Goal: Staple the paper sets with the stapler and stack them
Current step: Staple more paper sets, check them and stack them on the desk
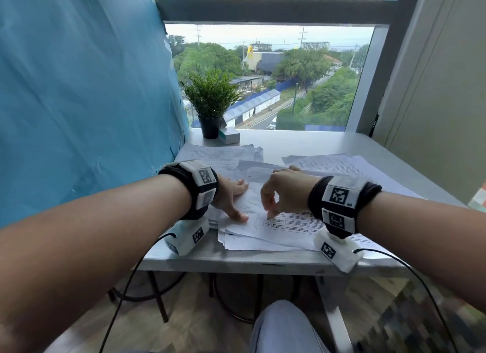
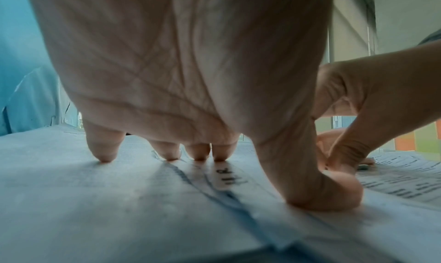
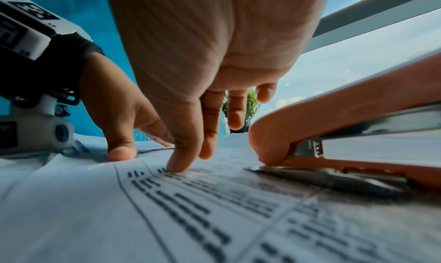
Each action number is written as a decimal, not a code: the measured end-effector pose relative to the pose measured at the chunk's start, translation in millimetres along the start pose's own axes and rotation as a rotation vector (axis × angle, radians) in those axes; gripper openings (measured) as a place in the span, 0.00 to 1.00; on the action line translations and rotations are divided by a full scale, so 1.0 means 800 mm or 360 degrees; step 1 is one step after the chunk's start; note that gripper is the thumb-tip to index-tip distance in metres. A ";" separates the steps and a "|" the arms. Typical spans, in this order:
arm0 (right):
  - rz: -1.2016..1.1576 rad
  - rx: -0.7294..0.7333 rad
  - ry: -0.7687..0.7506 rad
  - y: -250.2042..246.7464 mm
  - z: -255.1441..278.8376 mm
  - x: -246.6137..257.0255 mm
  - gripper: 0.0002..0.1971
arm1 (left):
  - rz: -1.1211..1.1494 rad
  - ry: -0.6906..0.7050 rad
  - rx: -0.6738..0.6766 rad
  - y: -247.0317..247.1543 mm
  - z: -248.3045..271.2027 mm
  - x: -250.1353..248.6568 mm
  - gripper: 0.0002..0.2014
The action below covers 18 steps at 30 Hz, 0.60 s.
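printed sheet [image 3: 190,220] flat, orange stapler [image 3: 346,127] mouth facing left

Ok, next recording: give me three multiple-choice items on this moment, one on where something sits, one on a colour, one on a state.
1. Where is the potted plant?
A. at the far left of the table, by the window
B. on the floor
C. on the near table edge

2. What colour is the stapler?
A. black
B. orange
C. green

3. What is the left hand doing?
A. squeezing the stapler
B. hanging off the table
C. pressing flat on the papers

Answers: 1 A, the head view shows the pot at the back left beside the glass. 2 B, the right wrist view shows an orange body lying on the printed sheet. 3 C, the left wrist view shows fingertips and thumb spread down on the paper; the right hand touches the printed table with a fingertip.
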State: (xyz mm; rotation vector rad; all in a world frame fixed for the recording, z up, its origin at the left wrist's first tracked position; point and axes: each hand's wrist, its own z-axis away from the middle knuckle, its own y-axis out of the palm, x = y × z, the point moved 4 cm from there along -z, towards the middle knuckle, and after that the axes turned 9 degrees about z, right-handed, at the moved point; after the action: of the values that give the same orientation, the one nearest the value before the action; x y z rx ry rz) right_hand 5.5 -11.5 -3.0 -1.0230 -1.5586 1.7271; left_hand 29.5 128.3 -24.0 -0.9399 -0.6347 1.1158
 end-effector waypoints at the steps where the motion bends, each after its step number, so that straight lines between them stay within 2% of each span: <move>1: 0.0004 -0.0024 -0.0010 -0.001 0.003 0.002 0.07 | -0.0009 -0.0001 -0.0007 -0.001 0.000 -0.001 0.52; 8: -0.0392 -0.0363 0.0047 -0.014 0.072 -0.006 0.02 | -0.0154 0.0078 -0.0166 -0.003 0.004 -0.013 0.46; 13: -0.0550 -0.1056 0.0000 0.003 0.168 -0.014 0.06 | -0.0370 0.0178 -0.0222 -0.006 0.000 -0.016 0.38; 16: -0.0600 -0.1377 0.0077 0.030 0.234 -0.012 0.03 | -0.0510 0.0253 -0.0276 -0.009 -0.005 -0.017 0.37; 18: -0.0557 -0.1549 0.0132 0.060 0.271 -0.009 0.01 | -0.0457 0.0269 -0.0281 -0.009 -0.006 -0.017 0.36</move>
State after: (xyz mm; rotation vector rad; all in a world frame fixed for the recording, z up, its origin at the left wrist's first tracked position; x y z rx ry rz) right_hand -171.0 -139.7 -45.2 -1.1099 -2.4008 0.6301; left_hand 32.1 113.2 -19.5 -1.0444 -0.7122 0.7258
